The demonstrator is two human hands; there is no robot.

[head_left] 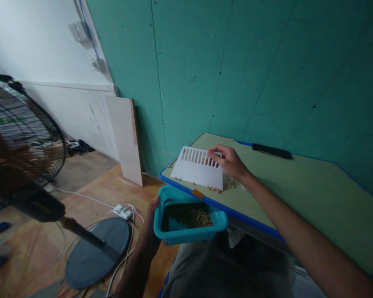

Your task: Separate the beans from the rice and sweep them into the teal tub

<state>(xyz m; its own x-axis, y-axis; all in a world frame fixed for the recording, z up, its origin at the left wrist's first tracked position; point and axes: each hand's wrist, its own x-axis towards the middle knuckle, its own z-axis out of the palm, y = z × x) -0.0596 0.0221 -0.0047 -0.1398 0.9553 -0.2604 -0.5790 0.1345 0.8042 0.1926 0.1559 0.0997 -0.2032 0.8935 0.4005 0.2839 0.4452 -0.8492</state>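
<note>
My left hand (151, 225) grips the left end of a teal plastic tray (189, 236) just below the table's front edge. Inside the tray lie small green grains and pale round beans (201, 217). With my right hand (225, 157) I hold a white slotted plastic scraper (199, 174) by its slotted upper part, its plain broad edge down on the tabletop. Several yellowish beans (215, 189) sit along that lower edge, near the rim of the table. A few more beans are at the table's left corner.
The greenish table (298, 186) has a blue edge and stands against a green wall (189, 74). A black-handled object (272, 151) lies at its back. At left are a floor fan (40, 203), a power strip (122, 211) with cables and a leaning board (124, 140).
</note>
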